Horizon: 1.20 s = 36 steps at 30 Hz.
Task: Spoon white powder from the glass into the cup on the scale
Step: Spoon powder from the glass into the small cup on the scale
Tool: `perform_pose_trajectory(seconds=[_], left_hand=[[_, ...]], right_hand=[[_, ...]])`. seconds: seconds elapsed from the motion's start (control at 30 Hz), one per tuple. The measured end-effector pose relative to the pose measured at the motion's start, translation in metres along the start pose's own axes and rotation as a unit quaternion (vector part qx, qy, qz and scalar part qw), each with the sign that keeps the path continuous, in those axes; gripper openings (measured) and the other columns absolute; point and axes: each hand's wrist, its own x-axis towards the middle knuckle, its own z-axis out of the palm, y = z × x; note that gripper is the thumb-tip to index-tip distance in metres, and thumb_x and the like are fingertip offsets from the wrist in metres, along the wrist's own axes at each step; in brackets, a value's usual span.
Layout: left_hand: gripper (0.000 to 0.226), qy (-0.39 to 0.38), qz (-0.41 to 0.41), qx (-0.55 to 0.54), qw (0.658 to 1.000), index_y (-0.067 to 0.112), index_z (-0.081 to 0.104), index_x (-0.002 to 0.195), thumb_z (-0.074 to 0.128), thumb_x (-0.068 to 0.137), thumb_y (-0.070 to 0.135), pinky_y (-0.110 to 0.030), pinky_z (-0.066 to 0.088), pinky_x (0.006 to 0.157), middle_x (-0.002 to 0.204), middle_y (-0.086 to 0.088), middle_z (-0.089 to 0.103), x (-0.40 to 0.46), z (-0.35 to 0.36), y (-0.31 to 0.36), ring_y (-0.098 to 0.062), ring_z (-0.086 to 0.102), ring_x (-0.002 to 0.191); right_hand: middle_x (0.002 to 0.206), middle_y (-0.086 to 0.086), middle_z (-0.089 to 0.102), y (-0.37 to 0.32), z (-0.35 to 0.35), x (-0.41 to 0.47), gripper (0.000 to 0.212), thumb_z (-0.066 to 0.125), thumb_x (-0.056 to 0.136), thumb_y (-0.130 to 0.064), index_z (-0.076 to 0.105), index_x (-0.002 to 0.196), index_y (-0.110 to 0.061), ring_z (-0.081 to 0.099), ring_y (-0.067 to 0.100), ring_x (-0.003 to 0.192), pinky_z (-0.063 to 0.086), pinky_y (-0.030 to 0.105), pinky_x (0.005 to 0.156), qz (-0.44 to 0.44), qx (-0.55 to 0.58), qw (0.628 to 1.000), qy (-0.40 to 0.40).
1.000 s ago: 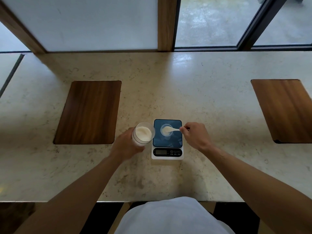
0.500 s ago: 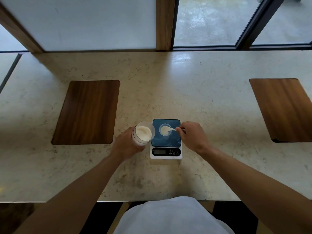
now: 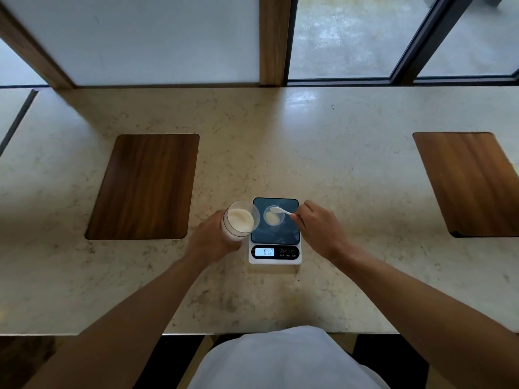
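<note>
Spillage threatens if we jolt the spoon [image 3: 279,210] pinched in our right hand [image 3: 317,228] over the cup [image 3: 273,217] on the scale [image 3: 275,255] near the desk's front edge, while our left hand [image 3: 209,242] wraps the glass [image 3: 238,221].

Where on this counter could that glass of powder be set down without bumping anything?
Bare stone lies between the left wooden inlay and the scale, and wider still between the scale and the right wooden inlay. It is crowded at the scale, where the left hand, glass, cup, spoon and right hand meet.
</note>
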Motion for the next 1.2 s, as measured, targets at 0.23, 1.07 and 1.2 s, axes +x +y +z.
perform_pose_trajectory(seconds=[0.23, 1.07, 1.2], left_hand=[[0.069, 0.005, 0.003, -0.001, 1.0, 0.015, 0.056, 0.125, 0.089, 0.067, 0.029, -0.028, 0.042, 0.086, 0.121, -0.007, 0.065, 0.0, 0.002, 0.003, -0.024, 0.061, 0.105], [0.071, 0.035, -0.01, 0.013, 0.999, 0.021, 0.056, 0.121, 0.088, 0.06, 0.039, -0.034, 0.054, 0.081, 0.114, -0.001, 0.067, 0.012, 0.008, -0.005, -0.019, 0.062, 0.095], [0.074, 0.03, -0.004, 0.012, 0.999, 0.022, 0.055, 0.123, 0.088, 0.06, 0.044, -0.032, 0.052, 0.083, 0.116, 0.0, 0.066, 0.013, 0.009, -0.008, -0.019, 0.063, 0.098]], right_hand=[[0.07, 0.011, 0.063, 0.003, 0.001, -0.004, 0.013, 0.076, 0.085, -0.006, 0.068, 0.079, 0.002, 0.05, 0.019, 0.048, 0.044, 0.028, 0.039, 0.008, 0.018, 0.999, 0.042], [0.071, 0.008, 0.062, -0.035, -0.048, 0.023, 0.037, 0.047, 0.1, -0.027, 0.067, 0.081, -0.002, 0.051, 0.016, 0.048, 0.048, 0.028, 0.04, -0.135, 0.06, 0.983, 0.105], [0.074, 0.01, 0.066, -0.035, -0.047, 0.027, 0.021, 0.062, 0.096, -0.017, 0.069, 0.085, -0.001, 0.056, 0.018, 0.05, 0.052, 0.028, 0.043, -0.143, 0.047, 0.985, 0.085]])
